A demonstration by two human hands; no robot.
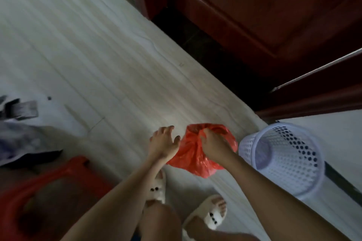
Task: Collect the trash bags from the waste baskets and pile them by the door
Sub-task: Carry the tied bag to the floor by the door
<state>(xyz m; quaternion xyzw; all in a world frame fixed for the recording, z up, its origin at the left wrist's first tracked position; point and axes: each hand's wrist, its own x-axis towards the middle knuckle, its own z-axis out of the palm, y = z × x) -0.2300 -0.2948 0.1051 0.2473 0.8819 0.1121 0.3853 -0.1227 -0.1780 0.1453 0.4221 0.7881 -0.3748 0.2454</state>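
Note:
A red plastic trash bag (193, 154) hangs just above the pale floor in front of my feet. My right hand (212, 144) grips its gathered top, fingers curled into the plastic. My left hand (163, 142) is beside the bag's left edge with fingers spread and relaxed, holding nothing. A white perforated waste basket (282, 159) stands to the right of the bag with no liner inside. A dark red wooden door (264, 15) fills the upper right.
A red plastic stool (45, 188) stands at the lower left. Dark cloth and blurred items (21, 121) lie on the floor at the left. My feet in white slippers (212, 215) are below the bag. Pale floor stretches toward the door threshold (195, 41).

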